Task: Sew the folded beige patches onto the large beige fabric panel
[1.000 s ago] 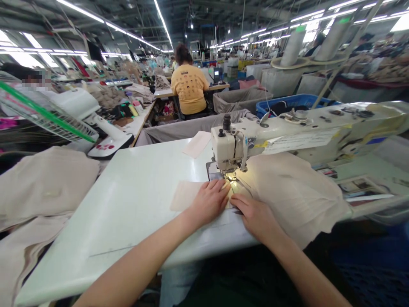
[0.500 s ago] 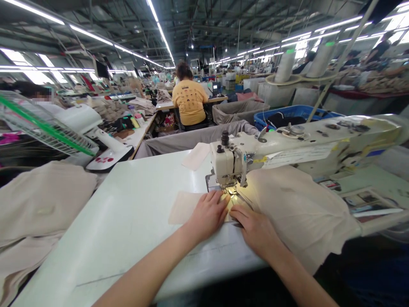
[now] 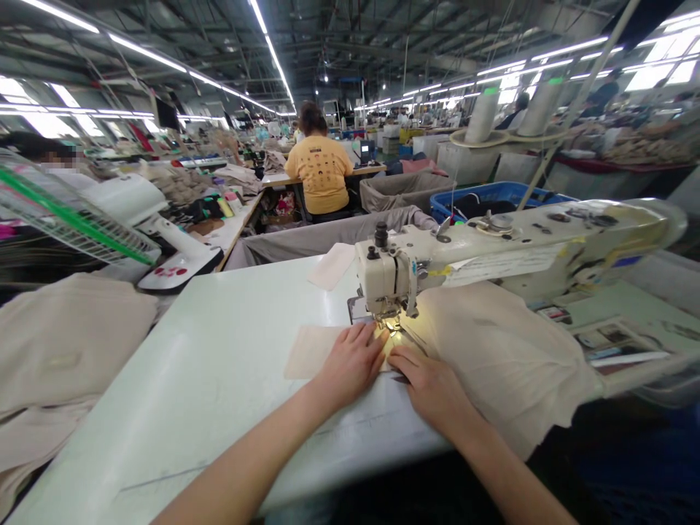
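Observation:
A beige fabric panel [image 3: 495,343] lies under the lit needle area of a white sewing machine [image 3: 386,273] and spreads to the right, hanging over the table's front edge. My left hand [image 3: 353,357] rests flat on the fabric just left of the presser foot [image 3: 392,328], fingers stretched forward. A smaller beige piece [image 3: 307,354] shows from beneath it. Close by on the right, my right hand [image 3: 429,379] has its fingers together on the fabric's edge in front of the foot, thumb hidden. Something small and dark under those fingers is too unclear to name.
Another light fabric piece [image 3: 332,266] lies behind on the pale table [image 3: 219,364]. Stacked beige fabric [image 3: 71,343] sits at the left, near a white fan [image 3: 125,211]. Thread cones [image 3: 484,117] and a blue basket [image 3: 503,193] stand behind the machine. A person in yellow [image 3: 320,171] sits ahead.
The whole view has shifted slightly, so everything appears a little further left. Both hands keep nearly the same place at the presser foot; any fabric movement is too small to make out.

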`<state>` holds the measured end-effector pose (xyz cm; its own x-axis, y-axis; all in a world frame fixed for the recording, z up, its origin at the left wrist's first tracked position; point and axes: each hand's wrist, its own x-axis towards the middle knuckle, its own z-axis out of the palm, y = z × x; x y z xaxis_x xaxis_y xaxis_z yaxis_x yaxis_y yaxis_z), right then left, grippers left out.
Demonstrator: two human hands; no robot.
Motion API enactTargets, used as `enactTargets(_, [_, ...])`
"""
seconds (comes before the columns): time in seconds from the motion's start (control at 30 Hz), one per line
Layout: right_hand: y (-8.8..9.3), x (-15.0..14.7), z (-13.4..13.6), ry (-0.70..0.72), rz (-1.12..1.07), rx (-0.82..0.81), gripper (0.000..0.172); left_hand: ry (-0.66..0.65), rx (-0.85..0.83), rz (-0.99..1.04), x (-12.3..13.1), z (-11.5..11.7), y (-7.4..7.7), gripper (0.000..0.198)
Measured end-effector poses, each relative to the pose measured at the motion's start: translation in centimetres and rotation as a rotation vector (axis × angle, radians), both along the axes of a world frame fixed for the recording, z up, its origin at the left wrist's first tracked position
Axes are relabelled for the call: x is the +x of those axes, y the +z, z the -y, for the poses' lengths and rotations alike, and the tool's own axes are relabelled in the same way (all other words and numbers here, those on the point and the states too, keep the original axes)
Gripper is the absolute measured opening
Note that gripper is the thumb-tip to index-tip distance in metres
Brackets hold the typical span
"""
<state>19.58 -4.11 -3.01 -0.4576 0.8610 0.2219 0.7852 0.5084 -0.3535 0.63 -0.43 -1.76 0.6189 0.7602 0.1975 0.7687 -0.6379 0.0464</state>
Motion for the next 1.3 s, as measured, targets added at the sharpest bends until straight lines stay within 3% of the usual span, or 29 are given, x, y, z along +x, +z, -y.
enactTargets(0.37, [-1.2, 0.8, 1.6, 0.012, 0.051, 0.034, 0.056, -0.216, -0.012, 0.025, -0.7, 3.3, -0.3, 0.031])
enactTargets(0.67, [0.7, -0.2, -0.8, -0.018, 0.041, -0.056, 0.048, -0.200, -0.025, 0.058, -1.1, 0.0, 0.5, 0.027])
enactTargets(0.9, [1.1, -0.7, -2.5, -0.021, 0.039, -0.072, 0.045, -0.210, -0.042, 0.040, -1.4, -2.9, 1.3, 0.029])
enactTargets(1.3, [-1.2, -0.8, 0.2, -0.104, 0.007, 0.051, 0.051, -0.179, 0.009, 0.062, -2.0, -2.8, 0.4, 0.032])
